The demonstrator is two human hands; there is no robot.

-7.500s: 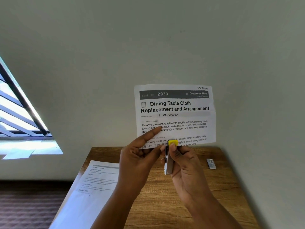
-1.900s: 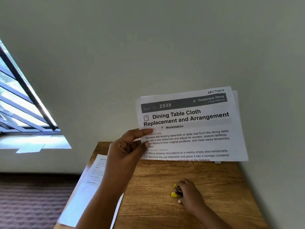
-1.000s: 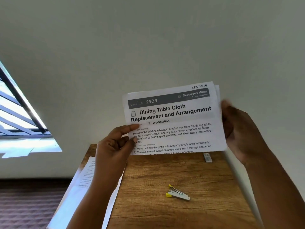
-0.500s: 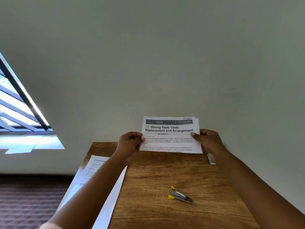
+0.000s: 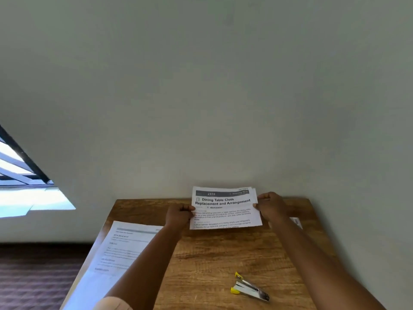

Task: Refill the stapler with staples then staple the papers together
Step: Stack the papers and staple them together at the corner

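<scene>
I hold a small stack of printed papers, headed "Dining Table Cloth Replacement and Arrangement", over the far side of the wooden table. My left hand pinches its left edge and my right hand pinches its right edge, both arms stretched out. The little metal stapler with yellow tips lies on the table near me, to the right, touched by neither hand. A small box of staples peeks out behind my right wrist.
Another printed sheet lies along the table's left edge, partly overhanging it. A pale wall stands close behind and to the right of the table. A barred window is at the left, with dark carpet below.
The stapler was set down on the table by my right hand, which then took the papers' right edge. Both hands have carried the papers away from me and down towards the table's far side.
</scene>
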